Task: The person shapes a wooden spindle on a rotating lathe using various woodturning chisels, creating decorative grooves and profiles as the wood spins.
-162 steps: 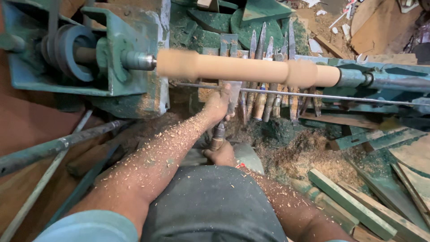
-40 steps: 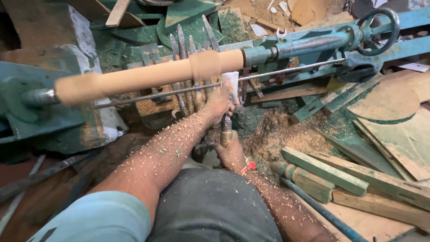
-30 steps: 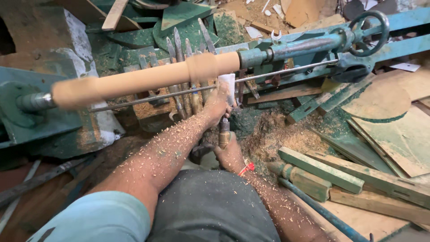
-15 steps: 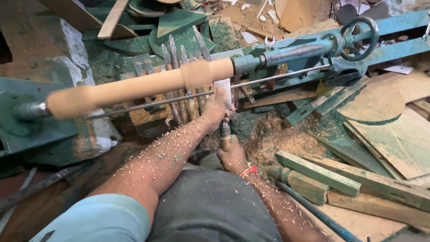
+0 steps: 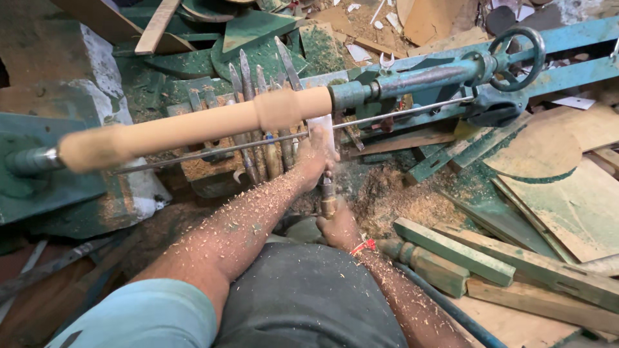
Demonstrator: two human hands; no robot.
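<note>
Left hand atop chisel, right hand gripping handle

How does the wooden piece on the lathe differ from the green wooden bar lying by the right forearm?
The wooden piece is round, bare pale wood, held off the ground between the lathe's ends. The green bar is square-edged, painted green and lies loose among the offcuts. The left hand works a chisel near the piece; nothing touches the bar. Both are long, narrow wood.

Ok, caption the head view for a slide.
Both hands, left hand forward and right hand behind, steady a chisel against a wooden spindle on a green lathe.
</note>
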